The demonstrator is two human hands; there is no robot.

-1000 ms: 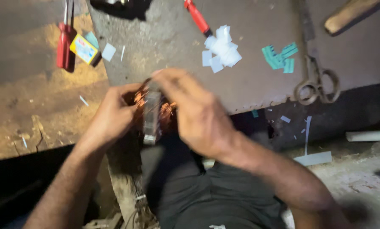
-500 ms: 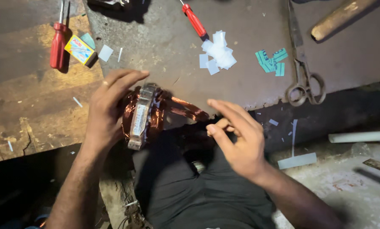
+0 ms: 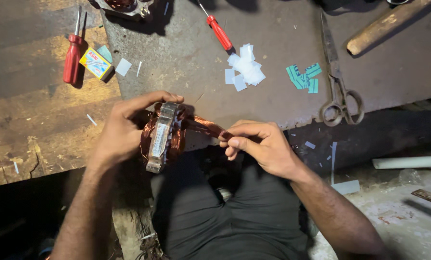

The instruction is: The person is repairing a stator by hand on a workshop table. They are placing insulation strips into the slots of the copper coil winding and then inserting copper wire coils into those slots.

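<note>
My left hand (image 3: 121,130) grips a small motor stator (image 3: 161,137), a grey laminated metal core wound with copper wire, held over the near edge of the workbench. A loop of copper coil (image 3: 203,126) stretches from the core toward the right. My right hand (image 3: 259,147) pinches the far end of that coil between thumb and fingers. Both hands hover above my lap in dark trousers.
On the grey bench top (image 3: 283,103) lie scissors (image 3: 338,89), a red screwdriver (image 3: 219,32), white paper slips (image 3: 244,70), green slips (image 3: 303,77) and a wooden handle (image 3: 386,29). At left sit another red screwdriver (image 3: 72,58) and a small yellow box (image 3: 96,63).
My right hand has come off the stator and moved right, drawing the copper coil out from the core. My left hand has turned the stator so its side faces up.
</note>
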